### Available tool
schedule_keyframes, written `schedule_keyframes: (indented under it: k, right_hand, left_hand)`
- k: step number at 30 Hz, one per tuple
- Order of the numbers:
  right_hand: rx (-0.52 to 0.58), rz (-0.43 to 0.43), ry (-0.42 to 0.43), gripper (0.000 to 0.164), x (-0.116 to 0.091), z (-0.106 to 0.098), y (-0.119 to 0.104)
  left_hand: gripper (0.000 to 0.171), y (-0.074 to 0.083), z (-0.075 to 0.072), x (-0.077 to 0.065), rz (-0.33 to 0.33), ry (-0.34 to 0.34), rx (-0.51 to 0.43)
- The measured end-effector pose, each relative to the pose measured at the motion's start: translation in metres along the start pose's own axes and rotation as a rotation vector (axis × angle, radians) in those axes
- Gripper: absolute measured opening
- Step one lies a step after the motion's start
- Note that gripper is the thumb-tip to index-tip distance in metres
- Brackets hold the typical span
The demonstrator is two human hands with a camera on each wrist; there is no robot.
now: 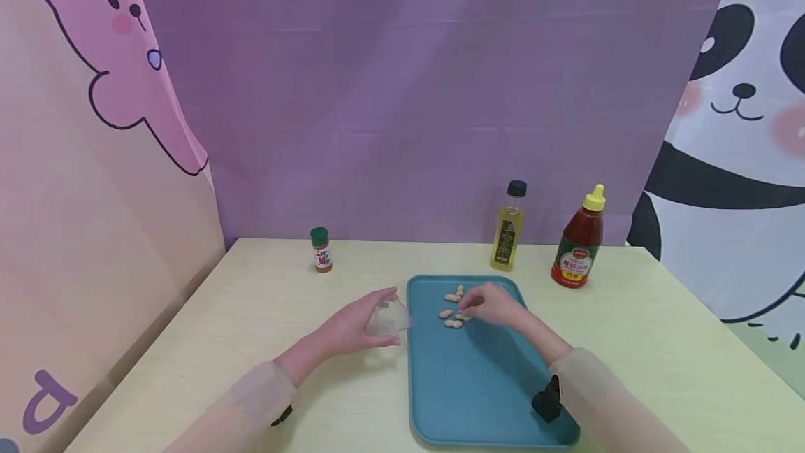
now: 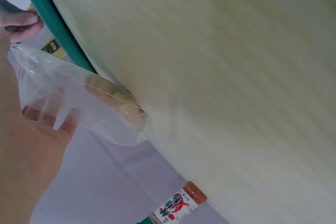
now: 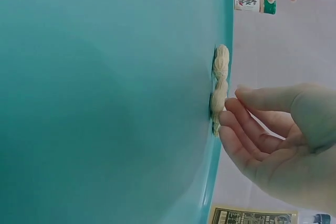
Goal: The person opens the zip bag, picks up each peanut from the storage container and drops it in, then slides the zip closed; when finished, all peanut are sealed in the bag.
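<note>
In the head view my left hand [image 1: 352, 322] holds a clear plastic bag [image 1: 391, 316] at the left edge of the blue tray [image 1: 490, 397]. One peanut [image 2: 118, 102] lies inside the bag, as the left wrist view shows. My right hand [image 1: 493, 304] is low over the tray, its bent fingers at a peanut [image 1: 463, 317]. Whether thumb and fingers pinch that peanut is unclear. Other peanuts [image 1: 453, 324] lie loose close by on the tray. In the right wrist view the fingertips reach the peanuts [image 3: 218, 100] at the tray's rim.
Behind the tray stand an oil bottle [image 1: 508, 229] with a black cap and a ketchup bottle [image 1: 577, 243] with a yellow nozzle. A small green-capped spice jar [image 1: 321, 250] is at the back left of the pale table [image 1: 251, 299]. A purple cloth [image 1: 402, 103] hangs behind.
</note>
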State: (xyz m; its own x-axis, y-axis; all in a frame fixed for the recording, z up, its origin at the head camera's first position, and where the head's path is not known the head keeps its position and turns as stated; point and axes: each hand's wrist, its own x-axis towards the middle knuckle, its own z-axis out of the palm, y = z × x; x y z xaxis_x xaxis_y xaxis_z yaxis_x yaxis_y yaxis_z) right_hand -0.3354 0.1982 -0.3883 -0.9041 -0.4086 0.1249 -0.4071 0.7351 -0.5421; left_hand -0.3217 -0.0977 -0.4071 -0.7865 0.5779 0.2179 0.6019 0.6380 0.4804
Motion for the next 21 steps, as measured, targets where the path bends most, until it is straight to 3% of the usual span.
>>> schedule_keyframes:
  k: [7,14,21]
  right_hand:
    - [-0.001,0.054,-0.023,0.012,-0.0027,0.002,0.0034]
    - [0.024,0.163,-0.076,0.017,-0.0043,0.0035,0.0036]
    - [0.026,0.167,-0.096,0.019,-0.0054,0.0015,0.0015]
  left_hand:
    - [0.088,-0.0003,0.0004,0.0001,-0.01,-0.004,0.0]
    - [0.087,-0.0001,-0.0003,-0.0002,0.002,0.0,-0.001]
    - [0.088,-0.0013,-0.0001,0.0007,0.017,0.006,0.003]
